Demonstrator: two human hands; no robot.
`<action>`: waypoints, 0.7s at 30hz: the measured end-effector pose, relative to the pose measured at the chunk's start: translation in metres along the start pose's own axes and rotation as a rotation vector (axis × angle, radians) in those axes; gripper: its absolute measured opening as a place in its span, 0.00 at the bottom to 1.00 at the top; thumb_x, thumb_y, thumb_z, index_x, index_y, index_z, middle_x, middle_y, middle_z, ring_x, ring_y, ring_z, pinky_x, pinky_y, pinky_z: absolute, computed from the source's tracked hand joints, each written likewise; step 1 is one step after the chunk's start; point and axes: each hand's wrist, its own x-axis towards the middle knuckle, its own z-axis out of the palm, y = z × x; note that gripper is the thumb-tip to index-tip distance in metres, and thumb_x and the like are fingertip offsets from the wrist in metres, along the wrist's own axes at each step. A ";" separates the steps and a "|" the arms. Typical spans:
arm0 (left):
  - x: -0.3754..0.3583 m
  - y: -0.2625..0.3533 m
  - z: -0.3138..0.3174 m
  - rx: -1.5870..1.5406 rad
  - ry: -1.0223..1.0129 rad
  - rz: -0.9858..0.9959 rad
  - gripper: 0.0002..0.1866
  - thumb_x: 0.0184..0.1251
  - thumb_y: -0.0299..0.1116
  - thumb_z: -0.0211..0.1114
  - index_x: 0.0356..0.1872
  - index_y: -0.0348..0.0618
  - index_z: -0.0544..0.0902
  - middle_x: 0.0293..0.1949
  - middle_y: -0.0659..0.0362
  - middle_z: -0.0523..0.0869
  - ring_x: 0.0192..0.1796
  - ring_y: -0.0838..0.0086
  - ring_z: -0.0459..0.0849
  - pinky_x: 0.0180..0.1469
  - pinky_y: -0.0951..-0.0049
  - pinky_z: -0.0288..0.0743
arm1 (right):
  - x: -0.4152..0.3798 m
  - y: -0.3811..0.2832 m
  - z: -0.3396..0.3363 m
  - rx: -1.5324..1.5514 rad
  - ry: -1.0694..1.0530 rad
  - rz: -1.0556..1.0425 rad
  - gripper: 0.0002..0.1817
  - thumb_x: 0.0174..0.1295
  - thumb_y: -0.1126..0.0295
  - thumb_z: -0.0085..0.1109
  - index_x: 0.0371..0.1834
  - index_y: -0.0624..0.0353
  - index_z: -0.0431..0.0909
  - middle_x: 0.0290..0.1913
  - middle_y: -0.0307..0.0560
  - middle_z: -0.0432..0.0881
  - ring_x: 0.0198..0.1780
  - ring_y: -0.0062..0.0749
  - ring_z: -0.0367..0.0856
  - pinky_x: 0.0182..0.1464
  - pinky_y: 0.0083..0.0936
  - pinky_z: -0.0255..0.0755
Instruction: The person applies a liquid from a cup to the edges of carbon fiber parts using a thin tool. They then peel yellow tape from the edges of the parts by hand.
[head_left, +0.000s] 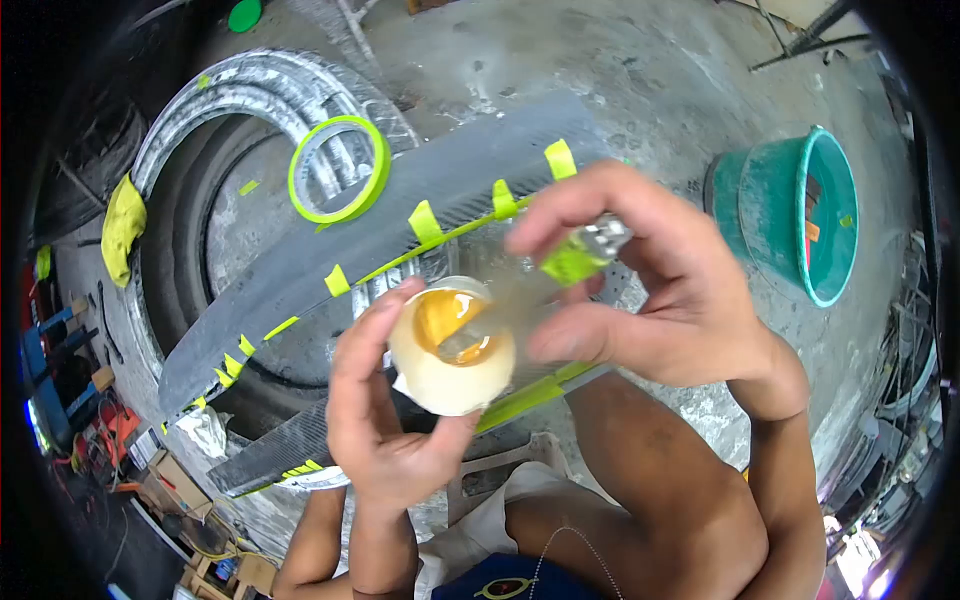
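Note:
My left hand (375,425) is wrapped round a small whitish cup (455,390), tilted so that its opening faces me. Amber, glossy liquid (435,315) lies inside it. Over the cup, my right hand (680,290) grips a thin flat mixing stick (575,262) between thumb and fingers. Green tape and a silvery end show on its upper part; motion blurs its middle, and its lower end dips into the liquid. Behind both hands lies a long grey carbon-fibre panel (270,265) with green tape tabs along its edge.
A roll of green tape (382,180) rests on the panel's far side. The panel lies across a large dusty tyre (165,170) with a yellow cloth (123,230) on its left. A teal bucket (760,205) holding several items stands at right on the concrete floor (640,90).

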 end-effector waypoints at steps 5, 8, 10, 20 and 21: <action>-0.006 -0.001 -0.002 -0.119 0.019 -0.055 0.44 0.52 0.22 0.77 0.71 0.30 0.65 0.67 0.38 0.75 0.71 0.53 0.75 0.73 0.54 0.68 | 0.004 0.016 0.000 -0.069 0.000 -0.244 0.28 0.61 0.64 0.75 0.61 0.59 0.74 0.36 0.44 0.84 0.29 0.22 0.81 0.29 0.20 0.72; -0.010 0.000 -0.007 -0.009 0.085 -0.099 0.47 0.51 0.25 0.81 0.72 0.32 0.64 0.69 0.39 0.73 0.71 0.53 0.74 0.74 0.54 0.67 | -0.010 0.014 -0.014 -0.052 0.076 -0.196 0.26 0.60 0.63 0.75 0.58 0.60 0.77 0.37 0.45 0.84 0.35 0.28 0.84 0.34 0.26 0.77; -0.011 -0.008 -0.018 0.084 0.118 -0.087 0.49 0.51 0.28 0.83 0.73 0.32 0.63 0.70 0.41 0.72 0.72 0.54 0.73 0.74 0.55 0.68 | -0.030 0.030 -0.033 -0.168 0.107 -0.182 0.28 0.55 0.65 0.79 0.58 0.58 0.80 0.40 0.43 0.86 0.39 0.27 0.85 0.37 0.24 0.77; -0.001 -0.023 -0.011 0.183 0.237 -0.113 0.48 0.54 0.36 0.83 0.73 0.34 0.64 0.69 0.44 0.74 0.67 0.57 0.77 0.68 0.57 0.75 | -0.109 0.097 -0.025 -0.440 0.158 -0.249 0.20 0.53 0.62 0.75 0.48 0.57 0.84 0.43 0.41 0.85 0.42 0.41 0.85 0.44 0.36 0.78; 0.000 -0.020 -0.009 0.193 0.221 -0.108 0.48 0.54 0.36 0.83 0.73 0.34 0.64 0.69 0.44 0.74 0.67 0.57 0.77 0.68 0.57 0.75 | -0.109 0.100 -0.023 -0.427 0.173 -0.248 0.20 0.53 0.62 0.75 0.48 0.57 0.84 0.43 0.41 0.85 0.42 0.41 0.85 0.44 0.36 0.78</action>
